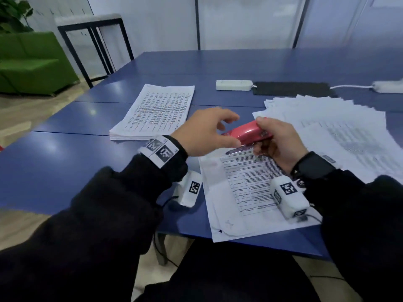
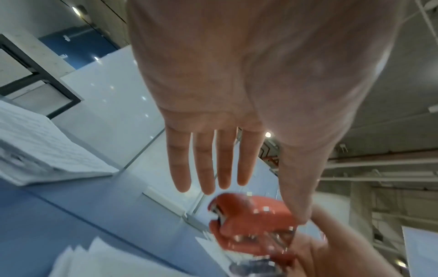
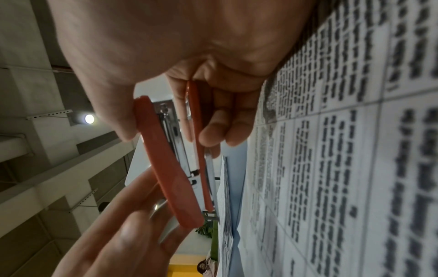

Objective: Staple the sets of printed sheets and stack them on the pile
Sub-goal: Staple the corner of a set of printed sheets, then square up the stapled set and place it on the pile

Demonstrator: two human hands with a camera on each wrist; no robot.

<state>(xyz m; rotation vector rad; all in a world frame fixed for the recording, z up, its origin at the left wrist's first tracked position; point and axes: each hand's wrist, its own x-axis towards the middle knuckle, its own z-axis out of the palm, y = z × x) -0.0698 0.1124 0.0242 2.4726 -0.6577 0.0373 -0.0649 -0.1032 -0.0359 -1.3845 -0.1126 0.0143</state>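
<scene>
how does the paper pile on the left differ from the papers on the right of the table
The left pile is squared up, edges aligned; the right-hand sheets are fanned out, corners staggered. The left pile sits clear of both hands; the right-hand sheets spread just behind the right hand. Both are printed white sheets lying on the blue table.

Left hand [image 1: 205, 131]: raised above the table's near edge, palm down, four fingers [image 2: 203, 159] straight and close together, thumb tip touching the red stapler [image 1: 246, 132]. Right hand [image 1: 279, 142]: raised, palm turned inward, thumb on the stapler's top, fingers curled under its base, gripping it. Both forearms: black sleeves, white tagged wrist units.
</scene>
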